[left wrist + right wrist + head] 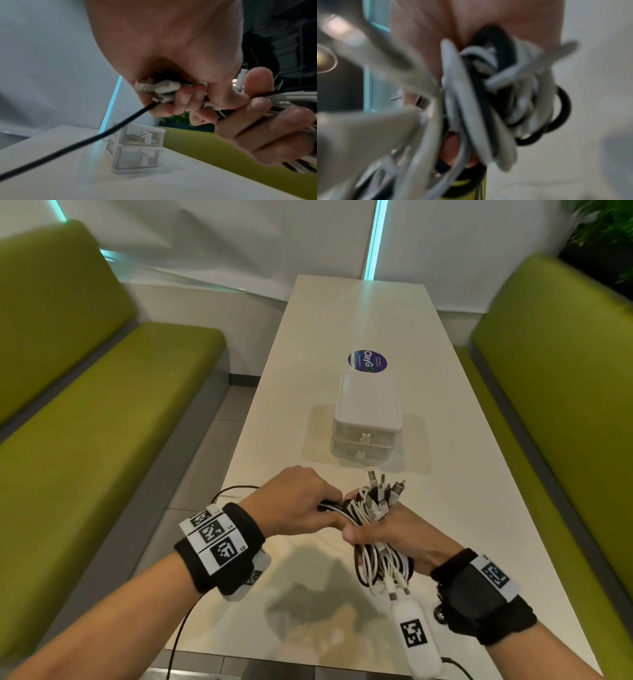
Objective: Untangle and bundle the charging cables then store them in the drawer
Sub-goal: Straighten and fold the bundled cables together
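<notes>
A bundle of white and black charging cables (pixel 376 529) is held above the near end of the white table (pixel 445 508). My right hand (pixel 387 534) grips the coiled bundle (pixel 471 108) round its middle, plugs sticking up from its top. My left hand (pixel 308 501) is curled round a few cable ends (pixel 164 89) that run sideways out of the bundle. A small white two-drawer box (pixel 365 419) stands further along the table; both drawers (pixel 139 147) with rabbit-shaped knobs look closed.
Green benches (pixel 85 405) run along both sides of the table. A round blue sticker (pixel 367 361) lies behind the drawer box. A thin black wire (pixel 77 142) hangs from my left hand across the table edge. A plant (pixel 603 231) stands at the far right.
</notes>
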`<state>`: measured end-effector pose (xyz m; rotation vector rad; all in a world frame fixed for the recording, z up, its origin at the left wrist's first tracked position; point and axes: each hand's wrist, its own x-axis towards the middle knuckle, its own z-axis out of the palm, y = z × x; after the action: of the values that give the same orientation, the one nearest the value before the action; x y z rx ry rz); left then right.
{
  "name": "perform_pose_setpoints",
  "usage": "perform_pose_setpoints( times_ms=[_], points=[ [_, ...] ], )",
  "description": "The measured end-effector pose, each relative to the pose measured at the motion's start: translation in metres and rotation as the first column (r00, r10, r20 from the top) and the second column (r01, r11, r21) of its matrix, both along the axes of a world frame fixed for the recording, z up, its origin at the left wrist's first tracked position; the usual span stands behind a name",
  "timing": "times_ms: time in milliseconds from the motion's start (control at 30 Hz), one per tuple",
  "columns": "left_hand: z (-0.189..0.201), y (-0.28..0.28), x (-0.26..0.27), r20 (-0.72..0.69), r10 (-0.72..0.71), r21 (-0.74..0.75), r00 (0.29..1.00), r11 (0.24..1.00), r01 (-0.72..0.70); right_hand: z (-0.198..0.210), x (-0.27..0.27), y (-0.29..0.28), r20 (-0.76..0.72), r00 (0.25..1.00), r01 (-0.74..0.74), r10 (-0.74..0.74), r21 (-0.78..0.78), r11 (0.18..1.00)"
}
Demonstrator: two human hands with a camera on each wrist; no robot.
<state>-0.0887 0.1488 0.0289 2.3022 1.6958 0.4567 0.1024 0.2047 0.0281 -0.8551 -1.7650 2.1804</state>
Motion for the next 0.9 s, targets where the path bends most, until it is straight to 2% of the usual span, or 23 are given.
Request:
perform_pose_setpoints(
  times_ms=[67,200,400,567,633,733,800,833,900],
  points=[
    [0.003,-0.001,0.004,-0.075,-0.002,0.042,0.997,0.999,0.005,0.001,-0.002,-0.001,0.048,0.999,-0.027,0.023,0.063,0.998],
    [0.006,-0.004,0.01,-0.223,0.046,0.012,0.974,0.999,-0.044,0.0,-0.005,-0.005,0.086,0.996,-0.018,0.009,0.112,0.994],
    [0.01,0.001,0.008,-0.265,0.098,-0.021,0.959,0.994,-0.107,-0.004,-0.012,-0.008,0.077,0.997,-0.006,-0.005,0.147,0.989],
    [0.011,0.005,0.006,-0.308,0.153,0.037,0.939,0.988,-0.149,-0.013,-0.022,-0.006,0.072,0.995,0.055,-0.075,0.245,0.968],
    [0.009,0.004,0.006,-0.295,0.187,0.041,0.937,0.982,-0.183,-0.019,-0.025,-0.004,0.062,0.991,0.105,-0.122,0.226,0.968],
    [0.012,0.002,0.004,-0.198,0.148,-0.036,0.969,0.987,-0.158,-0.027,-0.024,0.004,0.023,0.982,0.184,-0.189,0.147,0.972],
    [0.013,0.001,0.001,-0.118,0.111,-0.109,0.987,0.986,-0.124,-0.031,-0.022,0.007,0.022,0.975,0.211,-0.223,0.248,0.946],
    [0.012,0.001,0.0,-0.093,0.111,-0.106,0.989,0.987,-0.121,-0.034,-0.02,0.007,0.028,0.973,0.208,-0.229,0.321,0.924],
    [0.007,0.003,0.001,-0.028,0.126,-0.049,0.992,0.991,-0.127,-0.031,-0.02,0.005,0.037,0.965,0.232,-0.258,0.331,0.915]
  ],
)
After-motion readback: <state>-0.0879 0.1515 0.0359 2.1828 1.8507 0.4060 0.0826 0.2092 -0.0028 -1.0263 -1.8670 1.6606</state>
